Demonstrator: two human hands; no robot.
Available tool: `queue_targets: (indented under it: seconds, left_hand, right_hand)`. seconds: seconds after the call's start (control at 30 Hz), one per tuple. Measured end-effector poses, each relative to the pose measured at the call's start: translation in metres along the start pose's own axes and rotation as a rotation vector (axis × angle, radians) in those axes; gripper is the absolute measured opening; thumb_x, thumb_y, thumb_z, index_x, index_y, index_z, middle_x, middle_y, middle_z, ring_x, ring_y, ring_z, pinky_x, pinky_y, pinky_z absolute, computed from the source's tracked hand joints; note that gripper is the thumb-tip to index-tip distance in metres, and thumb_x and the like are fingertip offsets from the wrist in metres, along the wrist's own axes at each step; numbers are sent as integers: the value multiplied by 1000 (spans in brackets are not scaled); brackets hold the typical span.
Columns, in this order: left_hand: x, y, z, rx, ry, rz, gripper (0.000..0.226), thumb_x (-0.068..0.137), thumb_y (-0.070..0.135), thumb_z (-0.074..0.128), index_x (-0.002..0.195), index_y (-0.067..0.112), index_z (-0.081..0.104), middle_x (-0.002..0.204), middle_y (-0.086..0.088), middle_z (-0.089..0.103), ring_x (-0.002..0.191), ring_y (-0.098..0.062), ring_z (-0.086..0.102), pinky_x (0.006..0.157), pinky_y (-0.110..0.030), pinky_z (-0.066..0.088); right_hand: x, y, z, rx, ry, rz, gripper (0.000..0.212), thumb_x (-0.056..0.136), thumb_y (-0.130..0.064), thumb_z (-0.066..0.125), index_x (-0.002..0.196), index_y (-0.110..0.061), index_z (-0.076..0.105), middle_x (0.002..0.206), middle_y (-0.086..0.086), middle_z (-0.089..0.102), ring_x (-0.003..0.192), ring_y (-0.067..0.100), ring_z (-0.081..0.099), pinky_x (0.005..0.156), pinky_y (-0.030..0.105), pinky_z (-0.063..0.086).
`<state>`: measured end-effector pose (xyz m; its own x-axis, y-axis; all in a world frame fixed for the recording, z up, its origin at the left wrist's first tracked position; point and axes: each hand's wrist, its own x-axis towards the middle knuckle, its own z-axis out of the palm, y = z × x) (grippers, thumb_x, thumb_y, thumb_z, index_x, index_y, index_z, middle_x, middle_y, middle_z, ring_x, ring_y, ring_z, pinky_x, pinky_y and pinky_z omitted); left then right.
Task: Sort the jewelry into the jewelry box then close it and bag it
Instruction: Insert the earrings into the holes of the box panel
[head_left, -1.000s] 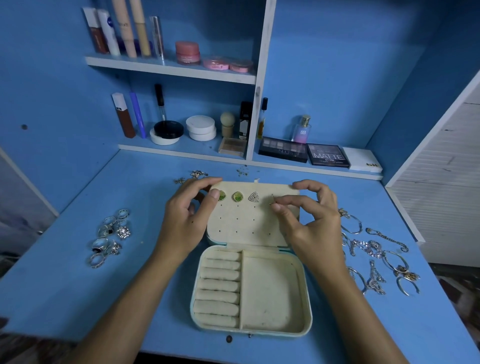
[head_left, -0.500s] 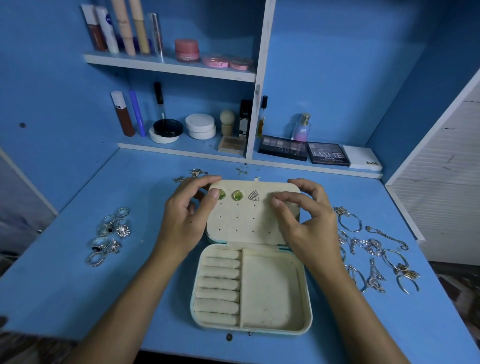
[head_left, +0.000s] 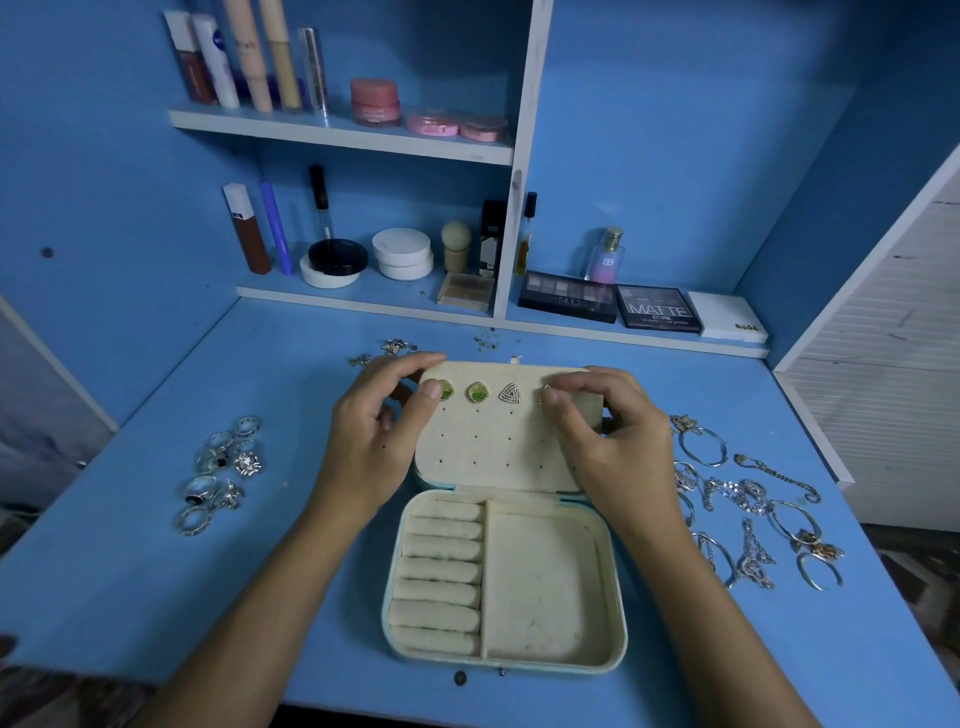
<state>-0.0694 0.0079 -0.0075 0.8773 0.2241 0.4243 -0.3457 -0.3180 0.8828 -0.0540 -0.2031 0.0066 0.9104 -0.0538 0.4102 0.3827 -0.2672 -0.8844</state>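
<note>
**Fourth stud going into the lid, right hand closest**

Far out past the left hand lie the rings (head_left: 221, 475), well apart from it on the table (head_left: 156, 597); the left hand (head_left: 374, 441) itself grips the lid's left edge, thumb on the front just beside the first green stud (head_left: 445, 391), fingers curled behind, so it holds the lid and no jewelry; between the two hands the open lid (head_left: 498, 447) of the jewelry box (head_left: 618, 582) stands tilted back, its top row of holes running left to right, with a second green stud (head_left: 478, 392) and a triangular stud (head_left: 510, 393) already seated; the next hole in that row sits right at the right hand's fingertips (head_left: 550, 397), where a small earring (head_left: 544, 394) shows, pinched narrow between thumb and forefinger, mostly hidden; the right hand (head_left: 618, 447) is plainly the nearer one, and my guess is that the push goes straight into the lid, across the row; whether the post is through I cannot tell; beyond the right hand the bracelets and chains (head_left: 748, 499) lie near its outer side.
</note>
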Motion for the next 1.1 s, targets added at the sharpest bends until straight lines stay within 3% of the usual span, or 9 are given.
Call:
queue_targets:
  seconds: [0.1, 0.2, 0.3, 0.4, 0.57, 0.7, 0.8, 0.9, 1.1]
  left_hand:
    - [1, -1, 0, 4, -1, -6, 23, 87, 47, 54, 109, 47, 64, 112, 11, 66, 99, -17, 61, 77, -39, 47]
    - [4, -4, 1, 28, 0, -13, 23, 88, 48, 53, 107, 45, 65, 109, 16, 65, 98, -15, 61, 77, -40, 47]
    - [8, -6, 2, 63, -8, -21, 22, 87, 50, 53, 104, 46, 65, 105, 20, 64, 95, -13, 61, 74, -35, 47]
    - [11, -7, 2, 98, -15, -13, 22, 86, 50, 53, 102, 43, 66, 102, 21, 64, 94, -13, 62, 71, -25, 46]
    - [20, -9, 4, 144, -28, -20, 16, 90, 41, 57, 95, 34, 71, 97, 20, 66, 90, -8, 63, 69, -12, 42]
    - [33, -12, 3, 227, -66, -51, 27, 88, 42, 55, 86, 23, 75, 90, 13, 67, 87, -11, 60, 76, -23, 45]
    - [53, -13, 4, 284, -73, -62, 17, 95, 28, 61, 89, 22, 76, 93, 10, 69, 83, -13, 60, 78, -21, 45]
    - [78, -13, 9, 386, -126, 41, 14, 95, 22, 62, 97, 19, 76, 96, 11, 68, 80, -15, 59, 76, -19, 45]
    - [127, -35, 22, 648, -353, 187, 16, 93, 19, 66, 106, 20, 76, 93, 7, 67, 81, -18, 60, 81, -34, 51]
  right_hand:
    - [2, 1, 1, 107, -8, 104, 12, 85, -24, 78, 94, -28, 70, 95, -12, 71, 68, 10, 58, 59, 23, 45]
    - [6, 7, 1, 117, -40, 178, 25, 84, -31, 79, 106, -36, 67, 90, -4, 67, 73, 17, 57, 63, 27, 48]
    - [11, 12, 1, 52, -79, 212, 38, 85, -37, 77, 121, -42, 64, 88, -2, 61, 74, 12, 55, 70, 27, 49]
    - [13, 17, 2, 0, -88, 210, 30, 85, -41, 76, 114, -41, 67, 96, -12, 67, 73, 17, 58, 73, 30, 51]
    - [18, 27, 1, -67, -110, 225, 33, 77, -57, 73, 108, -51, 65, 106, -8, 66, 75, 21, 56, 76, 35, 53]
    - [20, 31, 1, -66, -152, 265, 34, 76, -61, 73, 107, -51, 65, 108, 1, 65, 81, 23, 65, 80, 40, 58]
    - [21, 35, 2, -64, -159, 284, 40, 70, -67, 70, 106, -52, 65, 109, 0, 66, 88, 23, 67, 82, 44, 58]
    - [21, 38, 3, -57, -161, 296, 43, 66, -71, 68, 105, -53, 65, 110, 1, 66, 92, 23, 67, 84, 45, 58]
    - [22, 40, 3, -49, -160, 306, 43, 66, -70, 70, 105, -51, 66, 111, 2, 66, 94, 21, 66, 84, 42, 58]
